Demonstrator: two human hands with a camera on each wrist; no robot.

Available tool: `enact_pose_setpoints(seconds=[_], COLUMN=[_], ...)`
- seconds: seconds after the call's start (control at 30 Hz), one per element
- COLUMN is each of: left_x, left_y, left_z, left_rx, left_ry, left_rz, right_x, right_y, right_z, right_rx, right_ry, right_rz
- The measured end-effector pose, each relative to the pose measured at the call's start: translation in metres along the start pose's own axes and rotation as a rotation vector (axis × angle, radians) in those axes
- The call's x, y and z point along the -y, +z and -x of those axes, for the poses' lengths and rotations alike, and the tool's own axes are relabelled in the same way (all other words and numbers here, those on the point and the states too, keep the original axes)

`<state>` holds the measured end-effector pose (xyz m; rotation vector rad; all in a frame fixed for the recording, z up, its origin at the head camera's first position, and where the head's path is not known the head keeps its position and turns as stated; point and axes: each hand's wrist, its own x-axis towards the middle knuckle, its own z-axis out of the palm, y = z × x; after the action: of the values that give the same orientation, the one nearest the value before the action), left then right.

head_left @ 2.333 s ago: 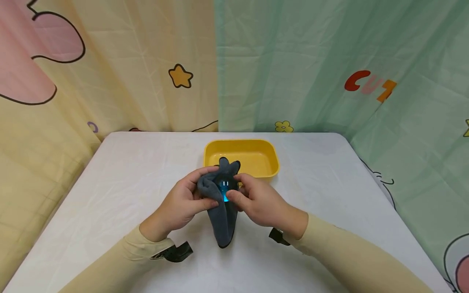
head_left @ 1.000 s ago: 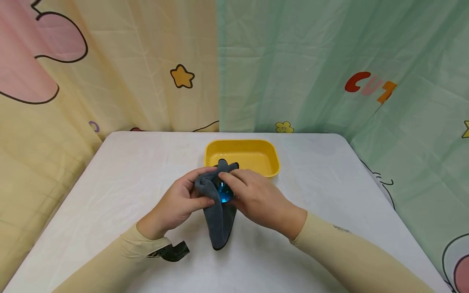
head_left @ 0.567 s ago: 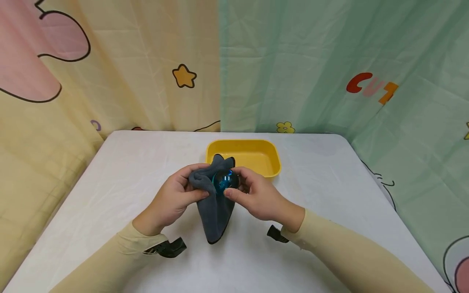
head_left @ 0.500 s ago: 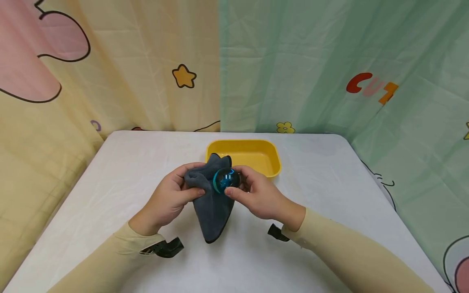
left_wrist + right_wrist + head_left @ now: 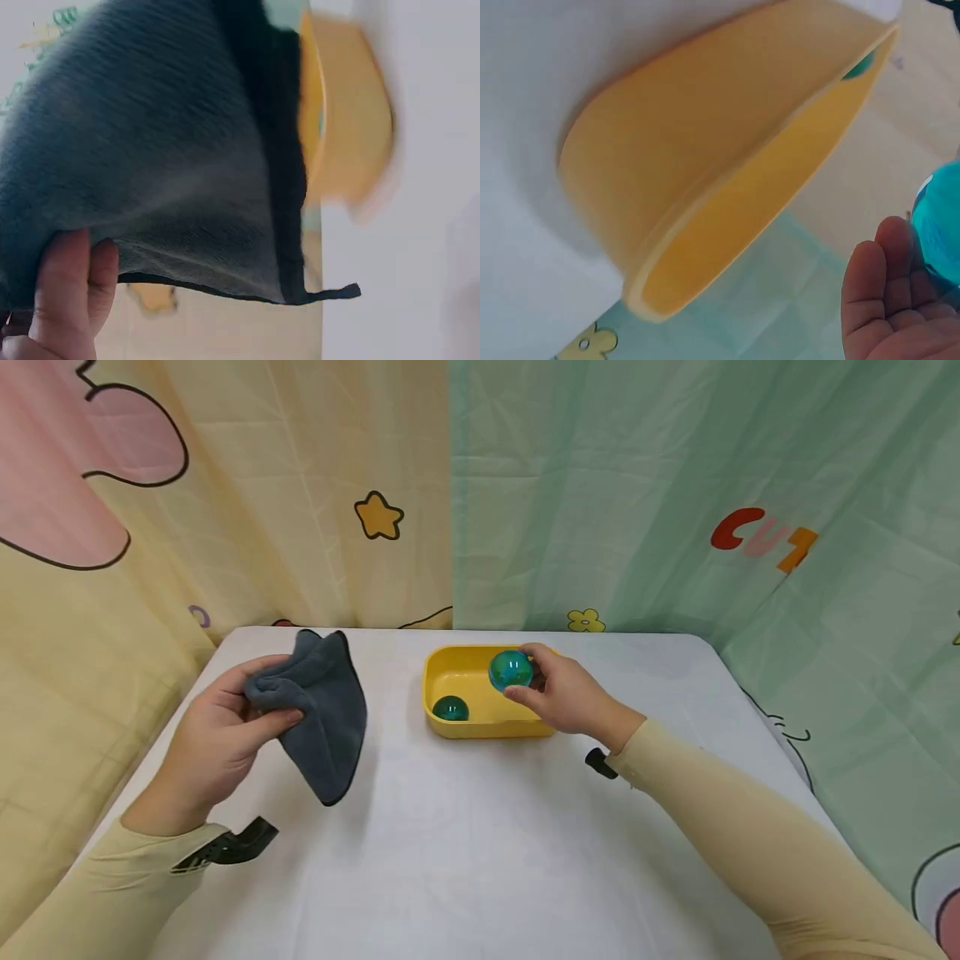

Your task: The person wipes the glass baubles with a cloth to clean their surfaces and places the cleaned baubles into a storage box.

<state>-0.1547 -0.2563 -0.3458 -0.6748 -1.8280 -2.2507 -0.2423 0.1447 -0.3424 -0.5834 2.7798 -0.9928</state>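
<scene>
A clear teal glass ball (image 5: 511, 670) is pinched between the thumb and fingers of my right hand (image 5: 567, 692), above the yellow tray (image 5: 487, 728). In the right wrist view this ball (image 5: 939, 225) shows only partly at the right edge. Inside the tray, at its front left corner, lies a dark green ball (image 5: 451, 708). My left hand (image 5: 225, 735) grips a folded dark grey cloth (image 5: 322, 718) with black edging, held up off the table to the left of the tray. The cloth (image 5: 157, 150) fills much of the left wrist view and covers part of that hand.
The tray stands toward the back of a white table (image 5: 480, 852). Behind the table hang a yellow curtain (image 5: 300, 510) and a green curtain (image 5: 637, 485) with printed shapes. A black strap piece (image 5: 232, 845) juts from the left wrist.
The ball has come out of the cloth and moved right and back, over the tray, in my right hand. My left hand has carried the cloth left. The ball inside the tray now shows.
</scene>
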Motion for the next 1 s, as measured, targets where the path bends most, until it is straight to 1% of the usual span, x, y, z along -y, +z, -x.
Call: enact_pose_setpoints(seconds=[0.07, 0.13, 0.2, 0.27, 0.3, 0.37, 0.47, 0.6, 0.73, 0.8, 0.87, 1.0], left_x=[-0.003, -0.004, -0.004, -0.003, 0.0, 0.008, 0.023, 0.047, 0.066, 0.072, 0.077, 0.082], left_y=[-0.013, -0.023, -0.03, -0.033, -0.033, -0.03, -0.018, 0.002, 0.021, 0.027, 0.031, 0.036], left_z=[0.001, 0.001, 0.001, 0.001, 0.001, -0.001, -0.003, -0.005, -0.005, -0.004, -0.003, 0.0], left_rx=[-0.034, -0.063, -0.068, -0.052, -0.03, 0.037, 0.175, 0.372, 0.517, 0.573, 0.617, 0.665], left_ry=[0.004, -0.022, -0.072, -0.12, -0.136, -0.152, -0.191, -0.273, -0.296, -0.29, -0.269, -0.216], left_rz=[-0.103, -0.31, -0.551, -0.791, -0.899, -1.023, -1.112, -1.191, -1.258, -1.286, -1.329, -1.438], right_x=[-0.006, -0.009, -0.012, -0.014, -0.015, -0.016, -0.018, -0.018, -0.02, -0.021, -0.023, -0.025], right_y=[-0.004, -0.006, -0.008, -0.008, -0.008, -0.007, -0.005, -0.003, 0.0, 0.0, 0.0, 0.0], right_z=[-0.008, -0.016, -0.023, -0.03, -0.033, -0.038, -0.046, -0.054, -0.061, -0.065, -0.068, -0.072], right_rx=[0.023, 0.05, 0.079, 0.112, 0.128, 0.154, 0.192, 0.249, 0.298, 0.32, 0.345, 0.397], right_ry=[0.0, 0.007, 0.024, 0.049, 0.056, 0.064, 0.042, 0.01, 0.006, 0.014, 0.022, 0.05], right_rz=[0.052, 0.106, 0.153, 0.188, 0.207, 0.238, 0.285, 0.335, 0.356, 0.364, 0.382, 0.443])
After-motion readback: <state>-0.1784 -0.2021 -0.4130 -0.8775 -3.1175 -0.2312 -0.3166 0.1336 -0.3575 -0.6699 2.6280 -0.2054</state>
